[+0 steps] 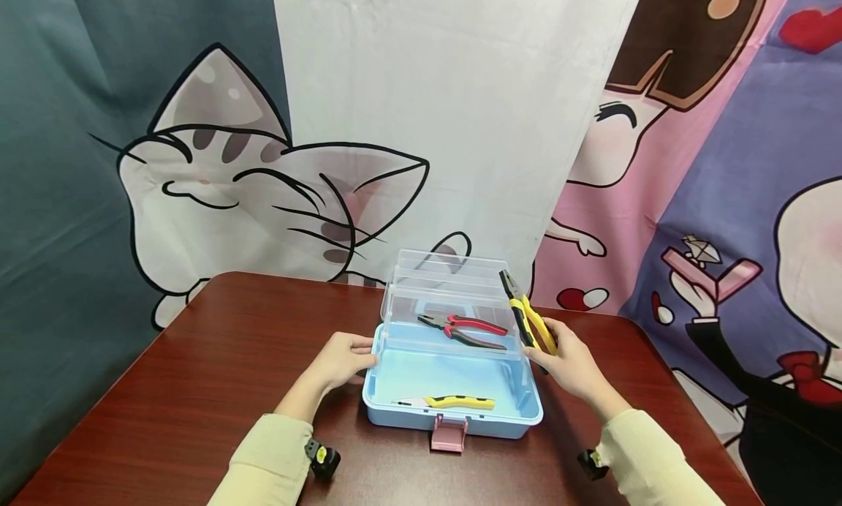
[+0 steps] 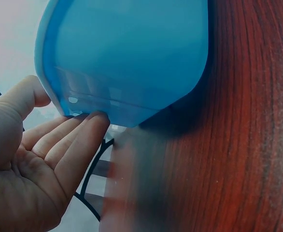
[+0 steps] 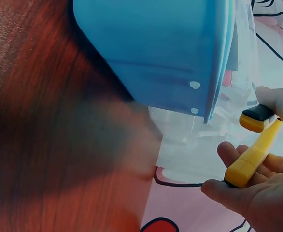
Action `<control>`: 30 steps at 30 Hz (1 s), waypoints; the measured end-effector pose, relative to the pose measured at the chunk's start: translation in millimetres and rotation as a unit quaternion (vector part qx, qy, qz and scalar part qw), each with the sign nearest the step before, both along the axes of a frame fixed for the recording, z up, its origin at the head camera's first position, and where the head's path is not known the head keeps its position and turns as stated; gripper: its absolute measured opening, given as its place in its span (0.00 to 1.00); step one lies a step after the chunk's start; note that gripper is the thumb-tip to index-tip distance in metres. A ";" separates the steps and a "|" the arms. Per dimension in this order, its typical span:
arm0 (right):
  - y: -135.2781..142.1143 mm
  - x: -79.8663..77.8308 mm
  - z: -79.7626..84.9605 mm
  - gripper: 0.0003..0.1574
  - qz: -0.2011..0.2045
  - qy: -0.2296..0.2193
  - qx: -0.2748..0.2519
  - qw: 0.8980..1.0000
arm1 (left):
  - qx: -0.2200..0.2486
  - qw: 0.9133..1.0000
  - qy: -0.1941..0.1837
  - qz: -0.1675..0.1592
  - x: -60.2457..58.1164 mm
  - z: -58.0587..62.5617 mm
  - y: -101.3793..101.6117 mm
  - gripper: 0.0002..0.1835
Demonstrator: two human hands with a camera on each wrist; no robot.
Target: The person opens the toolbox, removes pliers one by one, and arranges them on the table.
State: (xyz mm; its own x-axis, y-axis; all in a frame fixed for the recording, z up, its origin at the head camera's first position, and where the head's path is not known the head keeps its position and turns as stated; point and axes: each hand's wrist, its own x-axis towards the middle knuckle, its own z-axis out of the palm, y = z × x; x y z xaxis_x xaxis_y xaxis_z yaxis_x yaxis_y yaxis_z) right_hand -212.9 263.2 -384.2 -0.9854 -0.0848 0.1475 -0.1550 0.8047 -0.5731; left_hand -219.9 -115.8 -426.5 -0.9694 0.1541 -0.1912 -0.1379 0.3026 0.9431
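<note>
A light blue toolbox (image 1: 395, 416) stands on the table with its clear lid (image 1: 447, 265) tilted back. My left hand (image 1: 342, 360) holds the box's left side, its thumb at the rim and its fingers against the outer wall (image 2: 127, 82). My right hand (image 1: 567, 358) grips yellow-and-black pliers (image 1: 518, 306) by the handles, jaws upward, at the box's right edge. The handles stand apart between thumb and fingers in the right wrist view. Red-and-black pliers (image 1: 476, 323) lie in the clear upper tray. A yellow-handled tool (image 1: 460, 401), apparently pliers, lies along the front of the lower compartment.
A pink latch (image 1: 449, 434) hangs down at the front of the box. The reddish-brown wooden table (image 1: 217, 374) extends to both sides. Behind it hangs a cloth (image 1: 408, 74) printed with cartoon figures.
</note>
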 end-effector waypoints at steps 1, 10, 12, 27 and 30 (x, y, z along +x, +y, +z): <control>0.5 0.9 -0.4 0.45 -0.001 0.000 0.000 1.000 | 0.001 1.000 0.001 0.000 -0.1 0.0 0.0 0.21; 5.6 5.7 -4.3 0.46 -0.015 -0.010 -0.021 1.000 | 0.005 1.000 0.002 -0.002 -1.5 -1.7 -1.0 0.21; 6.8 5.9 -5.5 0.46 -0.019 -0.010 -0.023 0.999 | 0.005 1.000 0.003 -0.002 -1.6 -1.6 -1.0 0.21; 15.6 12.6 -11.3 0.50 -0.038 -0.046 -0.057 0.997 | 0.005 1.000 0.004 0.007 -2.2 -3.9 0.0 0.21; 16.6 13.7 -12.2 0.51 -0.044 -0.052 -0.060 0.996 | 0.004 1.000 0.004 0.009 -2.4 -3.9 -0.5 0.21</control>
State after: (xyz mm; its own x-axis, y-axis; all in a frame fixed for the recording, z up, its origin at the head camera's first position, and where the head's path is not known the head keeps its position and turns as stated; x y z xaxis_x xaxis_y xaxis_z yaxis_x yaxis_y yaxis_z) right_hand -199.2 279.8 -396.4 -0.9987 0.0141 0.0482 -0.0222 0.7368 -0.6757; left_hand -222.3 -116.3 -430.5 -0.9734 0.1383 -0.1829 -0.1361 0.2934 0.9463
